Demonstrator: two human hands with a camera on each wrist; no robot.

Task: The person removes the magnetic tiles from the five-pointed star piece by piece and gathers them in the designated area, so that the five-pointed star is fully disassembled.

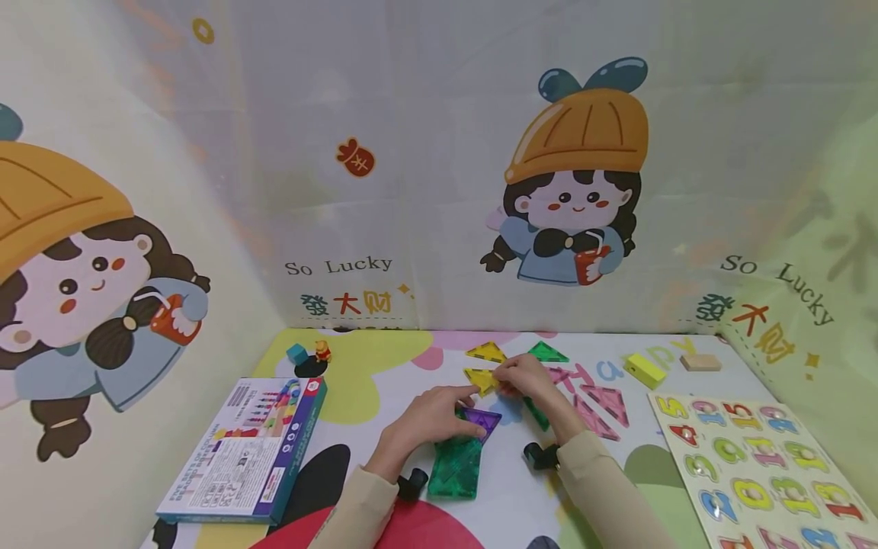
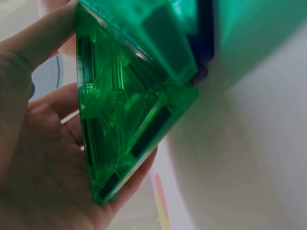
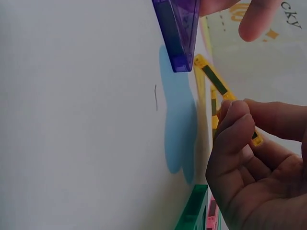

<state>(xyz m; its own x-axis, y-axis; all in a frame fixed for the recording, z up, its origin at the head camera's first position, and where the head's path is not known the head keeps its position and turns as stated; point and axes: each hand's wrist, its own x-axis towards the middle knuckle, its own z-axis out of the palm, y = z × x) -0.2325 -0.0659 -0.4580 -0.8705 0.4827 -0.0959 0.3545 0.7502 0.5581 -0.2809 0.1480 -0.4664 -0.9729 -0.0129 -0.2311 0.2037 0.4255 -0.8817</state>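
My left hand (image 1: 434,415) grips a structure of translucent magnetic tiles, its thumb and fingers around a green triangular tile (image 2: 120,105). A green panel (image 1: 456,469) of the structure faces me in the head view, and a purple triangular tile (image 1: 484,421) stands at its far right. My right hand (image 1: 530,381) pinches a yellow triangular tile (image 3: 216,79) between thumb and fingertips, just beyond the purple piece. Left fingertips are close to that yellow tile's left side. Another yellow tile (image 1: 486,351) lies behind it. Beside the right wrist is a green tile (image 1: 536,414).
Pink triangular tiles (image 1: 605,402) lie right of my right hand, with a green triangle (image 1: 547,351) at the back. A boxed set (image 1: 240,450) sits at left, near a blue cube (image 1: 297,354) and small figure (image 1: 322,351). At right are a number board (image 1: 693,457), yellow block (image 1: 645,370) and wooden block (image 1: 700,363).
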